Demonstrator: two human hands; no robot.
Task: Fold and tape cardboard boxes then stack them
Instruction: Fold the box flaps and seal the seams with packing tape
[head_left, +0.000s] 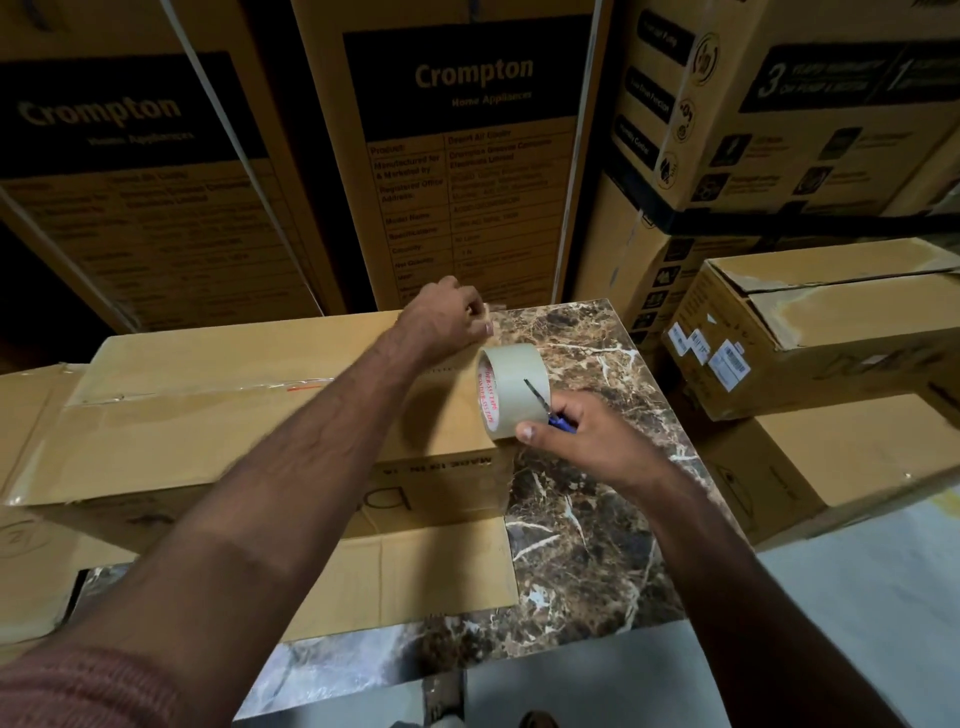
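one cardboard box (234, 415) is seen on a marble table (582, 519), with one tape roll (511, 392) and one pair of scissors (545, 408). the left hand (447, 319) is stretched out over the box's far corner, and its fingers are curled, pinching a strip of clear tape there. the tape roll and scissors are gripped together by the right hand (576, 434), just beside the box's right edge. the box is found under the left arm.

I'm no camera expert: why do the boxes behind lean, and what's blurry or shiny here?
Head view: the wide lens bends the printed cartons outward; the corners go dark and soft; the tape roll and marble table stay sharp; faint sheen on the box tape.
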